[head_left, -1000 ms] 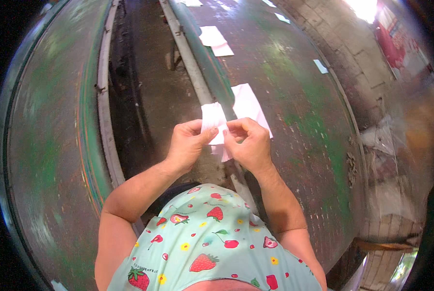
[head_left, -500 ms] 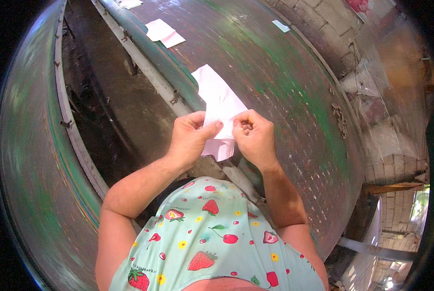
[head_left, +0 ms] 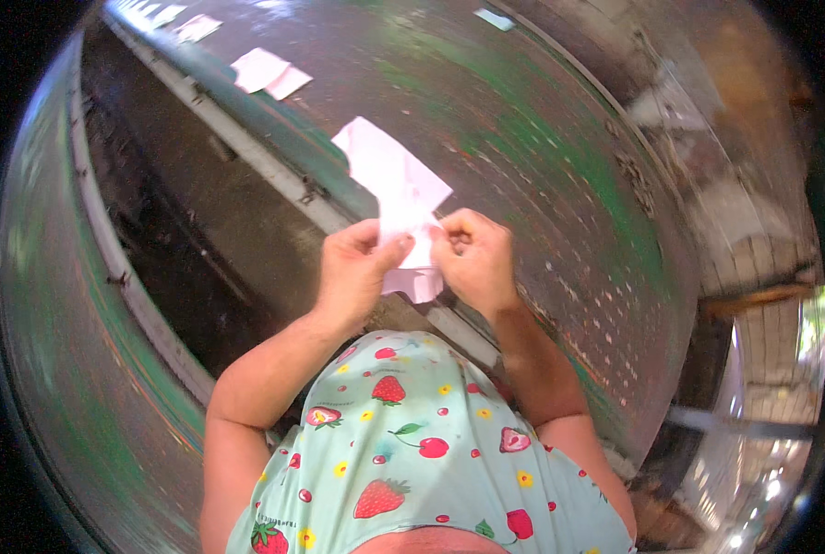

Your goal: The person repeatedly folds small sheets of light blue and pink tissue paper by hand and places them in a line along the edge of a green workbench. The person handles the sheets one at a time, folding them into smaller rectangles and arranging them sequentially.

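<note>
My left hand (head_left: pixel 357 272) grips a stack of thin pale pink sheets (head_left: pixel 412 284) by its left side, the thumb lying on top and the fingers underneath. Paper or cloth, I cannot tell which. At the stack's right edge my right hand (head_left: pixel 477 258) is closed in a pinch, with the other fingers curled in. Just beyond my hands, pale pink pieces (head_left: pixel 376 157) spread over the table edge and seem to run on from the stack; bright glare hides where one ends and the other starts.
A long worn green and brown table (head_left: pixel 523 185) stretches away on the right. More pale pieces (head_left: pixel 269 74) lie along its left edge, and a small light blue piece (head_left: pixel 495 18) near its far edge. A metal rail (head_left: pixel 246 148) borders a dark gap before a second table (head_left: pixel 71 369).
The view has shifted, so the table and pieces sit differently in it. More of the pale pink pieces beyond my hands now shows to the right. Both hands keep their grip.
</note>
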`<action>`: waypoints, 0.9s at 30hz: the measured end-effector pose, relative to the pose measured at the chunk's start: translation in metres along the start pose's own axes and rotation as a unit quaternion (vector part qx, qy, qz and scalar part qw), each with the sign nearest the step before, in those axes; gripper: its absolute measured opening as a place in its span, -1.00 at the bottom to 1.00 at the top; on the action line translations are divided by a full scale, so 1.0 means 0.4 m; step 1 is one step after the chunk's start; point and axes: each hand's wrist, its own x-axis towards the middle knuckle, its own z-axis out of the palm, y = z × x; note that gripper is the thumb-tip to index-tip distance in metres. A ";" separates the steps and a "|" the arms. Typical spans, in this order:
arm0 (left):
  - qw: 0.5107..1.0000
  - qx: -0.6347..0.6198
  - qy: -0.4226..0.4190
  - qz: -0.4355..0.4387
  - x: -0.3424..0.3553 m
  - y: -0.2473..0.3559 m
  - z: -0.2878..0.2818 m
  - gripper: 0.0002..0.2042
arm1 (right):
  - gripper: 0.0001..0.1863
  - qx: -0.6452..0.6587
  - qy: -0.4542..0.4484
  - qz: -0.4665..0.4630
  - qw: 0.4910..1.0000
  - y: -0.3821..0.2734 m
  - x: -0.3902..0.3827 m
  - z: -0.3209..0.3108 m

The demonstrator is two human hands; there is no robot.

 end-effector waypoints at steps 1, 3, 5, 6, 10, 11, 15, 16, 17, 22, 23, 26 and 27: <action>1.000 -0.007 -0.011 0.002 0.002 -0.003 0.000 -0.84 | -0.91 -0.044 0.015 -0.005 0.999 0.011 -0.003 -0.002; 1.000 0.007 -0.011 -0.014 0.006 -0.008 0.001 -0.81 | -0.93 0.090 0.014 0.036 0.995 0.044 -0.018 0.003; 0.999 -0.027 -0.025 -0.014 0.009 -0.007 -0.001 -0.80 | -0.92 0.179 0.012 0.074 0.981 0.086 -0.050 0.001; 0.999 -0.038 -0.021 -0.018 0.013 -0.003 -0.005 -0.79 | -0.93 0.199 0.043 0.103 0.974 0.114 -0.074 -0.013; 0.996 -0.076 -0.021 -0.043 0.042 0.027 -0.038 -0.66 | -0.88 0.224 0.165 0.133 0.951 0.238 -0.196 -0.134; 0.993 -0.094 -0.029 -0.058 0.051 0.038 -0.052 -0.61 | -0.88 0.189 0.185 0.156 0.952 0.262 -0.233 -0.195; 0.986 -0.136 0.021 -0.096 0.072 0.066 -0.084 -0.53 | -0.73 0.222 0.429 0.117 0.868 0.276 -0.392 -0.402; 0.980 -0.163 0.003 -0.112 0.078 0.076 -0.089 -0.52 | -0.75 0.196 0.414 0.145 0.877 0.256 -0.422 -0.471; 0.982 -0.161 -0.012 -0.102 0.081 0.083 -0.087 -0.50 | -0.77 0.153 0.399 0.110 0.897 0.233 -0.448 -0.515; 0.978 -0.174 -0.039 -0.113 0.103 0.104 -0.043 -0.48 | -0.87 0.002 0.415 0.145 0.898 0.203 -0.415 -0.595; 0.978 -0.173 -0.055 -0.104 0.106 0.105 -0.034 -0.49 | -0.85 -0.088 0.383 0.198 0.898 0.205 -0.393 -0.585; 0.974 -0.162 -0.124 -0.099 0.122 0.091 -0.012 -0.54 | -0.73 -0.220 0.293 0.253 0.896 0.235 -0.312 -0.483; 0.980 -0.127 -0.114 -0.103 0.127 0.083 -0.006 -0.52 | -0.70 -0.205 0.250 0.249 0.913 0.236 -0.295 -0.435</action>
